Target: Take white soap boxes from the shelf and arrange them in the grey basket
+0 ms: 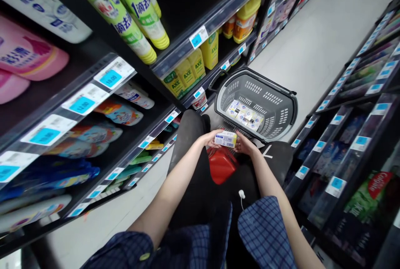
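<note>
- Blue plaid sleeves (265,231) nearest the camera, pushed up the forearms; dark-clothed legs (187,144) beyond, knees apart.
- Left hand (208,139): closed on the left end of a small white box (225,139), fingers curled round that side.
- Right hand (244,144): grips the right end of the same box; exact fingertip placement partly hidden.
- Box is held between both hands, roughly level, printed side facing the wearer; print too small to read.
- Red object (221,167) sits below the box, between the legs; cannot tell what it is.
- Grey basket (275,112) stands on the floor just past the hands, a bit to the right, open side up.
- Similar white boxes (245,115) lie on the basket bottom, grouped close together; count unclear.
- Risk: box is small and looks held by its ends, so if one hand loosens it could tip or slip, likely down onto the red object or floor.
- Risk: basket's near rim lies close beyond the hands; a low reach could knock the box or knuckles on it.
- Risk: right knee is near the basket; a shift of the leg might nudge it.
- White cord (241,194) hangs near the lap, clear of both hands.
- Left shelving: yellow bottles (187,73) near the basket, blue-and-white price tags (112,78) along shelf edges; neither hand touches these.
</note>
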A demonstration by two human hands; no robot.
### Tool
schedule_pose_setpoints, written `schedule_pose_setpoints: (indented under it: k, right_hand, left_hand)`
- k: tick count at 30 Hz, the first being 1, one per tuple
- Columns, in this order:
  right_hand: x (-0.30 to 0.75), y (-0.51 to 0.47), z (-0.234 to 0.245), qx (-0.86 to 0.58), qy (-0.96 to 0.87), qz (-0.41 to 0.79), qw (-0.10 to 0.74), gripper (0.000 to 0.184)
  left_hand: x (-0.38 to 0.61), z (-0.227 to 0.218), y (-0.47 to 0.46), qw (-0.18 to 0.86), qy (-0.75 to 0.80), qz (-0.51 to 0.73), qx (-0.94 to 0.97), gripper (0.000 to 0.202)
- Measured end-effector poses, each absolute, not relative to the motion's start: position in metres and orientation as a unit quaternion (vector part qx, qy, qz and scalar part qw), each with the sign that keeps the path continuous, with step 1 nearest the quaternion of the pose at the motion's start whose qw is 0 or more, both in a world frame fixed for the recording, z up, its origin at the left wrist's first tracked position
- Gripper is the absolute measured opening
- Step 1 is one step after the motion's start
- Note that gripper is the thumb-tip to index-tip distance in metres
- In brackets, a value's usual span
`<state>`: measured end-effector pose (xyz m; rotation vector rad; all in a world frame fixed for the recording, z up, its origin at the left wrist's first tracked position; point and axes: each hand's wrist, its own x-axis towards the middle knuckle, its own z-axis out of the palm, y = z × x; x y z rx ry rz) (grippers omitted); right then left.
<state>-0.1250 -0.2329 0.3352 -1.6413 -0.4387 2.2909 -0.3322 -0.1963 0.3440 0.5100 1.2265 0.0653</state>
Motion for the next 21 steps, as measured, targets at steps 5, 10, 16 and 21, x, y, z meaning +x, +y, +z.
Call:
schedule_pose_setpoints:
  k: [5, 10, 16, 21]
  right_hand:
    - [-0.121, -0.232, 0.340, -0.531, -0.157, 0.795, 0.247, 0.020]
    - [-0.111, -0.229, 0.347, -0.499, -0.170, 0.778, 0.342, 0.026]
    - [-0.107, -0.225, 0.355, -0.523, -0.199, 0.755, 0.341, 0.042]
    - [-0.088, -0.208, 0.359, -0.581, -0.237, 0.680, 0.379, 0.037]
  left_hand:
    - [-0.332, 0.342, -0.196, 0.781, 0.529, 0.176, 0.281, 0.037]
    - [-0.334, 0.346, -0.197, 0.755, 0.458, 0.315, 0.347, 0.072]
    - [-0.330, 0.342, -0.197, 0.719, 0.425, 0.361, 0.415, 0.082]
    - [-0.338, 0.365, -0.201, 0.607, 0.458, 0.272, 0.590, 0.093]
